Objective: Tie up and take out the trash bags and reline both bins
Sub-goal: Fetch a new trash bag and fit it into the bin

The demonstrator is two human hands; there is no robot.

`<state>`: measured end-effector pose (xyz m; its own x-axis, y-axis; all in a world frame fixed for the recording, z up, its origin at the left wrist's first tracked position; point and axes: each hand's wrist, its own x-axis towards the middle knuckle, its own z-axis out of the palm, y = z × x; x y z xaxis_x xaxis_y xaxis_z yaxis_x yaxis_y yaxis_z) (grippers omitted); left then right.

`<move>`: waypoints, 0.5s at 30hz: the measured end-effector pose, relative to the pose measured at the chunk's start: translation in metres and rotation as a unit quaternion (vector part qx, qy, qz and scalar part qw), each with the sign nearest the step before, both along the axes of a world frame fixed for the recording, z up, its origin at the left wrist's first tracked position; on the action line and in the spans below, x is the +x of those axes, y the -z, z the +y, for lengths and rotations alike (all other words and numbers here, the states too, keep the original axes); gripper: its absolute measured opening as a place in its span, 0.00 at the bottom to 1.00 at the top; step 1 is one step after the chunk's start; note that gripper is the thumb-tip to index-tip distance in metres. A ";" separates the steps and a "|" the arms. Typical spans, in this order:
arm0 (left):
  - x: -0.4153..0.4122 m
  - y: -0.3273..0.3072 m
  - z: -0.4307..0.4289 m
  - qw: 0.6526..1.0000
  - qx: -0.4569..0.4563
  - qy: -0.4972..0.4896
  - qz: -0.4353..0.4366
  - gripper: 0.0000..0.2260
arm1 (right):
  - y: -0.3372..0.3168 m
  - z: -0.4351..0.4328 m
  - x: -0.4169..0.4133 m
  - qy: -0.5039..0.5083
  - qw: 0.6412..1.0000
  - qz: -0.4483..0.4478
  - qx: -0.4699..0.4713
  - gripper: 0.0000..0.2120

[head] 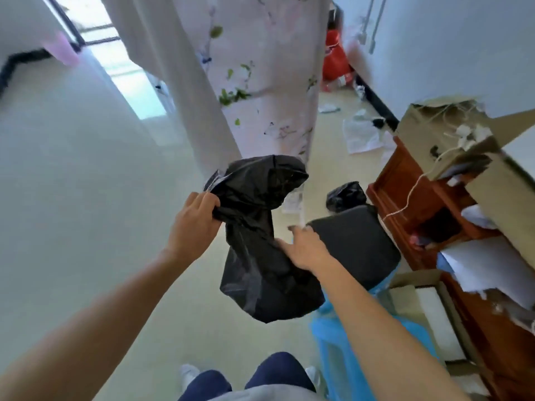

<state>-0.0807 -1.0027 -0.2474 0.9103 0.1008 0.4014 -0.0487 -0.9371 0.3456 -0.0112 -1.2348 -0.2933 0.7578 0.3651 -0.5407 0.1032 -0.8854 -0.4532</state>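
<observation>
A person's left hand (194,224) pinches the gathered neck of a black trash bag (260,241) in mid-air; the right hand (304,250), fingers spread, rests against its side at four o'clock. The thin, limp, slippery film looks nearly weightless, best held at the bunched neck.

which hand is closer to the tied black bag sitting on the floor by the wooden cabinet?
Right. The right hand is open against the held black bag, just below-left of the tied bag on the floor. The left hand grips the held bag's bunched neck, farther left.
</observation>
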 end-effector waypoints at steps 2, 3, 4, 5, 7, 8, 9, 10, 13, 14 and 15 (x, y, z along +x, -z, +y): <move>-0.034 -0.010 0.063 0.999 0.008 -0.031 -0.028 0.12 | -0.020 0.071 -0.007 -0.047 0.996 0.044 0.055 0.22; -0.050 -0.012 0.090 0.998 0.012 -0.046 -0.030 0.13 | -0.032 0.102 -0.014 -0.045 0.989 0.105 0.088 0.15; -0.072 -0.015 0.127 0.997 0.014 -0.071 -0.028 0.13 | -0.040 0.144 -0.024 -0.042 0.979 0.160 0.122 0.12; -0.093 -0.018 0.160 0.995 0.013 -0.094 -0.021 0.12 | -0.047 0.183 -0.034 -0.040 0.968 0.201 0.144 0.13; -0.142 -0.023 0.232 0.990 0.021 -0.142 -0.013 0.08 | -0.057 0.269 -0.053 -0.097 0.963 0.195 0.159 0.12; -0.163 -0.023 0.262 0.987 0.030 -0.160 -0.004 0.05 | -0.057 0.306 -0.061 -0.142 0.965 0.154 0.159 0.11; -0.188 -0.026 0.297 0.982 0.045 -0.182 0.006 0.04 | -0.062 0.350 -0.071 -0.189 0.966 0.100 0.145 0.11; -0.211 -0.029 0.328 0.978 0.063 -0.199 0.022 0.05 | -0.070 0.389 -0.082 -0.226 0.965 0.034 0.127 0.12; -0.260 -0.039 0.408 0.966 0.122 -0.223 0.051 0.11 | -0.097 0.482 -0.109 -0.303 0.937 -0.158 0.071 0.14; -0.271 -0.043 0.431 0.964 0.134 -0.226 0.048 0.15 | -0.103 0.510 -0.113 -0.315 0.928 -0.184 0.076 0.14; -0.277 -0.047 0.450 0.963 0.142 -0.227 0.037 0.18 | -0.107 0.534 -0.114 -0.319 0.924 -0.196 0.082 0.13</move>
